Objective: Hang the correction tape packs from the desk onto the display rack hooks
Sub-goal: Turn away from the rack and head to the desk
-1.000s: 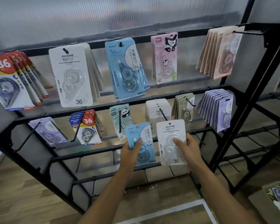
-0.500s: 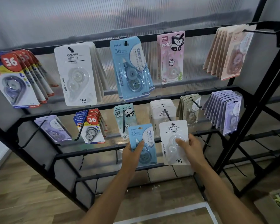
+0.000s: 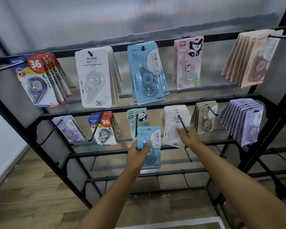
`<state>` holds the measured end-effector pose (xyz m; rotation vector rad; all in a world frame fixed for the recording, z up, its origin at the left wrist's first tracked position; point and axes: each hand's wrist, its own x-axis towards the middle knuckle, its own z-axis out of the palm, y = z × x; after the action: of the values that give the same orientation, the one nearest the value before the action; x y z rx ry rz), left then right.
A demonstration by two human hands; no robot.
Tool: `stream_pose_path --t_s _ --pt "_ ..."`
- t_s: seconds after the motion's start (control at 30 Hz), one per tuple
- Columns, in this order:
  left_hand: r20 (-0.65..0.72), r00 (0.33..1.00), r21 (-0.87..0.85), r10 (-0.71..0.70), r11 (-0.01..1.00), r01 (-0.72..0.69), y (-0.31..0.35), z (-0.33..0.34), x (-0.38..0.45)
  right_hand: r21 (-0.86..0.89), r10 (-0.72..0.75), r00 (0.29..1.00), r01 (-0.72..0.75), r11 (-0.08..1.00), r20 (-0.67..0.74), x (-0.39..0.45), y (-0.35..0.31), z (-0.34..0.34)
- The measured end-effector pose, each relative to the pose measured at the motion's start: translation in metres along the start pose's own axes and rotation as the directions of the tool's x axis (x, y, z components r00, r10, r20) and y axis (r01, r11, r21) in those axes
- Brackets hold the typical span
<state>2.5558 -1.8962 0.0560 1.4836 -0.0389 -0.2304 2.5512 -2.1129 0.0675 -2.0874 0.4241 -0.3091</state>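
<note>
The left hand (image 3: 139, 152) pinches a blue correction tape pack (image 3: 149, 146) at its lower left edge, thumb across the front, keeping the hang hole at the top free just below frame centre. The right hand (image 3: 187, 138) has its fingers on a white pack (image 3: 173, 129) right of centre, apparently sliding it along a black hook (image 3: 182, 123) onto the matching white stack; whether the fingers curl round it I cannot tell. The display rack (image 3: 155, 108) groups identical packs per hook, so the blue one probably belongs at upper centre.
</note>
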Motion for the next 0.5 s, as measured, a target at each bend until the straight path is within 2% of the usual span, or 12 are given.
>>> stream_pose_path --t_s 0.1,0.17,0.23,0.3,0.37,0.43,0.5 --pt "0.014 1.0 0.045 0.0 0.999 0.0 -0.002 -0.004 -0.001 0.068 0.111 0.986 -0.103 0.992 -0.128 -0.006 0.005 0.012" --pt "0.016 1.0 0.071 0.003 0.997 -0.004 -0.005 -0.008 -0.003 0.112 0.241 0.959 -0.225 0.968 -0.148 -0.011 0.006 0.021" --pt "0.011 1.0 0.097 -0.003 0.995 0.002 -0.01 -0.013 -0.006 0.031 0.34 0.928 -0.339 0.94 -0.154 -0.018 0.013 0.03" --pt "0.018 1.0 0.136 -0.002 0.991 0.0 -0.017 -0.019 -0.009 0.028 0.353 0.904 -0.357 0.934 -0.243 -0.027 0.018 0.036" --pt "0.02 1.0 0.165 -0.008 0.986 0.005 -0.026 -0.026 -0.011 0.03 0.367 0.901 -0.371 0.928 -0.23 -0.041 0.023 0.045" --pt "-0.014 0.999 0.15 -0.033 0.988 0.035 -0.035 -0.034 -0.016 0.112 0.4 0.889 -0.384 0.916 -0.222 -0.053 0.028 0.059" --pt "-0.046 0.998 0.142 -0.053 0.988 0.059 -0.044 -0.044 -0.018 0.129 0.42 0.894 -0.404 0.906 -0.152 -0.067 0.026 0.075"
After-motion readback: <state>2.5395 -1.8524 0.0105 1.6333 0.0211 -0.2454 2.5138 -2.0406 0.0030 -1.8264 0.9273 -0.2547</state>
